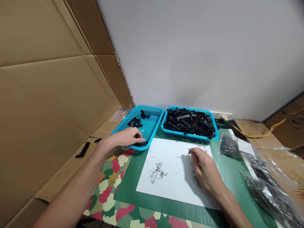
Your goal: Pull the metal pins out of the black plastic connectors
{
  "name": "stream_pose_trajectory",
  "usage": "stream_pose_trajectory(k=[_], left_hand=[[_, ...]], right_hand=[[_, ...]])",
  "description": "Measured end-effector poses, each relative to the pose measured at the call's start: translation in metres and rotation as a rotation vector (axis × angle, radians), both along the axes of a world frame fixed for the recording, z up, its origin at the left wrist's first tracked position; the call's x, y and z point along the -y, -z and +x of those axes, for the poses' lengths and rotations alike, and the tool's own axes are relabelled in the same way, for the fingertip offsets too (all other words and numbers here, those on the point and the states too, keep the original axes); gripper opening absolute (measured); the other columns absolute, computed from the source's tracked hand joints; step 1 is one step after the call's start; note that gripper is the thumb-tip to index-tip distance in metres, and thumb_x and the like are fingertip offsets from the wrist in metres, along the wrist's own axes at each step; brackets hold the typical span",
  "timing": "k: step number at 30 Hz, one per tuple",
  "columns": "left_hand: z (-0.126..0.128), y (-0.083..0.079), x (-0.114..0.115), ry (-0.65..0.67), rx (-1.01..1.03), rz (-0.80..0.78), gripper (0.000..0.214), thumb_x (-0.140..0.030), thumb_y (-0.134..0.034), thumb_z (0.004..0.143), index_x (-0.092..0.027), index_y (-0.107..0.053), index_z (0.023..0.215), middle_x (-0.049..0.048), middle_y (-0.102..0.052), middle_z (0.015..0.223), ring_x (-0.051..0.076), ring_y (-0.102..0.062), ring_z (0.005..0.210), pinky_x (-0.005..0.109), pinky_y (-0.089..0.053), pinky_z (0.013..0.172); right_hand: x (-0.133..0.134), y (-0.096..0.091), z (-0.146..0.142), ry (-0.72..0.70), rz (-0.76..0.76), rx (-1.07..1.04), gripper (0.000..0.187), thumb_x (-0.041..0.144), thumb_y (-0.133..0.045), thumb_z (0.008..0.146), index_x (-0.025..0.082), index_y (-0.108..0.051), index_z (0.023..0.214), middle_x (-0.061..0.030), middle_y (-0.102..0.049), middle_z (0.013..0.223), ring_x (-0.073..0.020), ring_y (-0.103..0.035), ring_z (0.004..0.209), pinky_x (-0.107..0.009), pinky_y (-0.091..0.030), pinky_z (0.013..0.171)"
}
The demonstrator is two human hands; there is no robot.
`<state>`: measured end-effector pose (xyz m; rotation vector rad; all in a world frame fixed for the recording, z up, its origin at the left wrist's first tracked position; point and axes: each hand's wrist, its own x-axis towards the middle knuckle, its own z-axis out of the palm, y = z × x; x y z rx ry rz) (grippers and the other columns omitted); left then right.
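My left hand (128, 136) reaches over the near end of the left blue basket (154, 126), its fingers curled downward. Dark plastic shows just under the fingertips; whether they grip it is hidden. A few black plastic parts (135, 122) lie inside that basket. Above the right side of a white sheet (177, 186), my right hand (201, 163) is closed in a pinch, with a thin metal pin (188, 148) poking out from the fingertips. One pile of small bent metal pieces (157, 172) lies on the sheet's left; another pile (196, 177) is partly hidden by my right hand.
A second blue basket (217, 134) at the back is full of black plastic parts. Clear bags of metal pieces (230, 146) lie on the right, near a yellow cable (273, 126). Cardboard (59, 88) walls the left side, with a loose black part (83, 149) beside it.
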<state>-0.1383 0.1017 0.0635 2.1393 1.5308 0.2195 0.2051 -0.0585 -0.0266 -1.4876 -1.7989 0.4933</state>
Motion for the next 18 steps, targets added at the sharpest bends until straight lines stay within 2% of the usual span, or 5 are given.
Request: stream_pose_trajectory(k=[3,7,12,15,18], left_hand=[[0.002,-0.005,-0.001,0.146,-0.095,-0.179,0.022,-0.042,-0.082,0.065,-0.023,-0.072,0.064,0.001,-0.069,0.064,0.02,-0.062,0.062,0.027,-0.039,0.058],[0.002,-0.012,-0.003,0.179,-0.138,-0.185,0.024,-0.045,-0.072,0.078,-0.022,-0.068,0.073,0.0012,-0.066,0.069,0.018,-0.056,0.065,0.027,-0.036,0.058],[0.006,-0.017,0.0,0.062,0.087,0.156,0.028,-0.048,-0.064,0.093,-0.022,-0.056,0.088,-0.0011,-0.06,0.076,0.016,-0.053,0.067,0.026,-0.038,0.061],[0.019,-0.019,0.013,-0.032,0.353,0.355,0.024,-0.045,-0.062,0.099,-0.021,-0.057,0.098,-0.0032,-0.058,0.074,0.014,-0.054,0.064,0.025,-0.041,0.062],[0.039,-0.021,0.032,-0.024,0.385,0.499,0.02,-0.039,-0.062,0.101,-0.02,-0.063,0.097,-0.0024,-0.06,0.078,0.013,-0.055,0.067,0.025,-0.042,0.065]], right_hand=[[-0.001,-0.004,0.0,0.006,0.0,-0.017,0.024,0.024,-0.039,0.108,0.021,-0.063,0.106,-0.0084,-0.072,0.102,-0.0262,-0.066,0.094,-0.038,-0.05,0.081],[0.0,-0.012,-0.005,-0.051,-0.087,-0.058,0.023,0.026,-0.046,0.108,0.021,-0.068,0.103,-0.007,-0.073,0.098,-0.0246,-0.065,0.09,-0.037,-0.048,0.08],[0.004,-0.015,-0.016,-0.219,-0.256,-0.019,0.008,0.023,-0.066,0.099,0.024,-0.074,0.098,-0.0022,-0.072,0.092,-0.0238,-0.063,0.091,-0.037,-0.044,0.085],[0.004,-0.014,-0.021,-0.273,-0.272,0.013,0.005,0.023,-0.075,0.096,0.025,-0.076,0.1,-0.0012,-0.072,0.094,-0.0238,-0.062,0.094,-0.038,-0.04,0.087],[0.003,-0.014,-0.023,-0.316,-0.25,0.074,0.009,0.017,-0.073,0.097,0.025,-0.076,0.097,-0.0016,-0.071,0.092,-0.0237,-0.061,0.092,-0.038,-0.038,0.085]])
